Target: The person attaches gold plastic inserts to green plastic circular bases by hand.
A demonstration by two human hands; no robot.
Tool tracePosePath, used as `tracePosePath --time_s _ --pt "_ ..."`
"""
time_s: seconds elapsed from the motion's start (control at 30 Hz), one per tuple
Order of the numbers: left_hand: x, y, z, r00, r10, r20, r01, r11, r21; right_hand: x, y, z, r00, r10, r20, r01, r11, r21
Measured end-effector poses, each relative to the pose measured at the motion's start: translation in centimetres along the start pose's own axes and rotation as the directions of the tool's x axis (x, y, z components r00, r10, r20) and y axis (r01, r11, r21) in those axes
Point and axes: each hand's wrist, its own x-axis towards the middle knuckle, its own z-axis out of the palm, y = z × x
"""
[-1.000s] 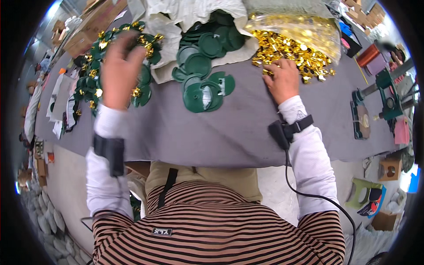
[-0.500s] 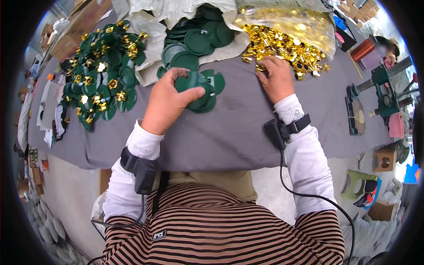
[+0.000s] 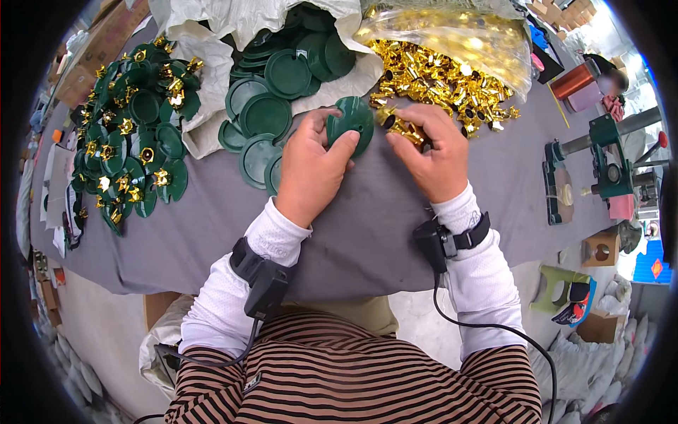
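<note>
My left hand (image 3: 316, 157) pinches a round green plastic disc (image 3: 355, 121) by its near-left edge; the disc is tilted up and a small hole shows in it. Just right of the disc, my right hand (image 3: 432, 146) grips shiny gold cup-shaped pieces (image 3: 404, 127) between thumb and fingers; how many is hard to make out. Behind that hand spreads a heap of loose gold pieces (image 3: 441, 81). Loose green discs (image 3: 265, 116) lie on the cloth beyond my left hand, spilling out of a white woven sack (image 3: 201, 134).
At the left is a pile of green discs with gold pieces fitted on them (image 3: 131, 138). A clear plastic bag (image 3: 487, 53) covers part of the gold heap. A green hand press (image 3: 611, 159) stands at the right on the grey tablecloth (image 3: 353, 247).
My left hand has moved right and lifted a single disc off the loose ones. My right hand has drawn back from the gold heap with gold pieces in it, toward the disc.
</note>
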Motion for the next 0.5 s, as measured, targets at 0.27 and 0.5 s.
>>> tracePosePath --time_s 0.27,0.5 --pt "-0.9 -0.3 0.6 0.966 0.241 0.09 -0.254 0.843 0.474 -0.5 -0.9 0.5 0.991 -0.048 0.121 0.052 0.998 -0.033" --pt "-0.7 -0.8 0.7 0.772 0.593 0.23 -0.605 0.574 0.552 -0.6 -1.6 0.3 0.99 -0.059 0.129 0.072 0.993 -0.098"
